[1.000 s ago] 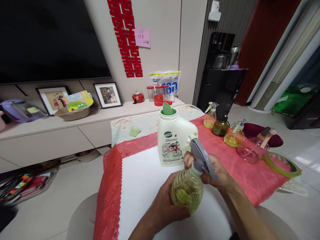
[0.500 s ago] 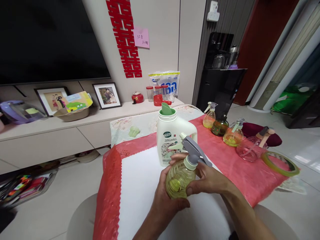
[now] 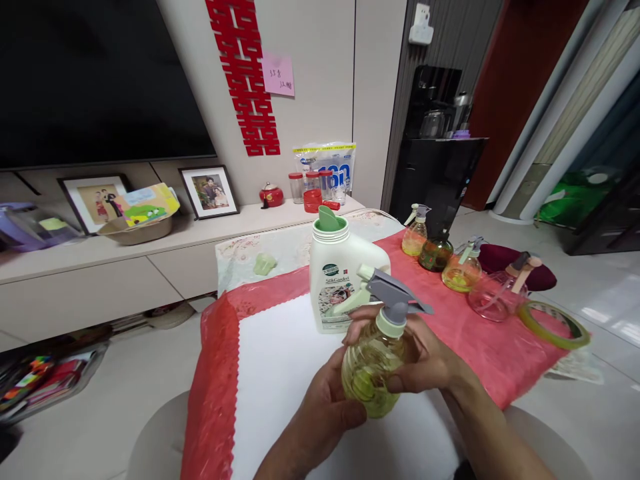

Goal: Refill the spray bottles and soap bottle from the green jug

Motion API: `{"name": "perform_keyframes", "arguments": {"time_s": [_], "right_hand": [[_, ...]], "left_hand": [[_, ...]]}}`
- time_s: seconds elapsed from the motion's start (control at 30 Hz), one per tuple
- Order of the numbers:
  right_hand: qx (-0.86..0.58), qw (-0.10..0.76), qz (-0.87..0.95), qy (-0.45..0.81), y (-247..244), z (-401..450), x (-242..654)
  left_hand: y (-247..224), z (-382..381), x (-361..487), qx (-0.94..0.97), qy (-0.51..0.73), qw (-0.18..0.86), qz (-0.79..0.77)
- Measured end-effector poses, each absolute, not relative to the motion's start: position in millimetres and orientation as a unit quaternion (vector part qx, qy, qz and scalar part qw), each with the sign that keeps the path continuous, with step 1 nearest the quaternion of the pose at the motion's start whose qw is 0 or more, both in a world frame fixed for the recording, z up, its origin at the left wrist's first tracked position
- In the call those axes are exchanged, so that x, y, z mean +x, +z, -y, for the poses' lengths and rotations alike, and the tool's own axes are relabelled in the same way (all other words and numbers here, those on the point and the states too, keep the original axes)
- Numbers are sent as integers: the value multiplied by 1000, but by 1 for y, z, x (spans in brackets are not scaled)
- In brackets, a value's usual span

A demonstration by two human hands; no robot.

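Fingers of the left hand [image 3: 325, 407] and right hand [image 3: 425, 363] grasp a ribbed trigger-spray bottle [image 3: 370, 367] over the near white mat [image 3: 275, 380].
Its spray head [image 3: 396, 293] is seated, yellowish liquid inside; the detergent jug [image 3: 345, 257] beyond stands uncapped. Red plastic sheeting [image 3: 210, 373] lies under the mat; a television [image 3: 100, 80] hangs far left.

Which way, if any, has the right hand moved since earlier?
Yes: the right hand moved down against the white jug, from grey sprayer head to bottle body.
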State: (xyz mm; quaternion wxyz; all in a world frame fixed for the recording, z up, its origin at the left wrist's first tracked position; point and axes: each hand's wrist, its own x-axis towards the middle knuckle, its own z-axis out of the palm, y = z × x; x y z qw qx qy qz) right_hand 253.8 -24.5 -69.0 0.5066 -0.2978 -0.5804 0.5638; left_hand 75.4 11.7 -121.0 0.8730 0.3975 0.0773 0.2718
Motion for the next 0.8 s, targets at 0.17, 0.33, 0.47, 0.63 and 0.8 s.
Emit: {"name": "perform_keyframes", "arguments": {"time_s": [0.17, 0.33, 0.47, 0.63, 0.8], "right_hand": [[-299, 485, 590, 572, -67, 25, 256], [-381, 493, 633, 460, -66, 23, 251], [-475, 468, 629, 400, -63, 28, 234], [-506, 514, 612, 324, -66, 35, 220], [-488, 572, 571, 330, -74, 40, 247]], "left_hand": [[-121, -9, 76, 394, 305, 858, -122], [-121, -9, 73, 418, 412, 772, -243], [-120, -4, 74, 428, 479, 704, -303], [-131, -2, 78, 512, 487, 638, -308], [-113, 3, 75, 589, 480, 559, -332]]}}
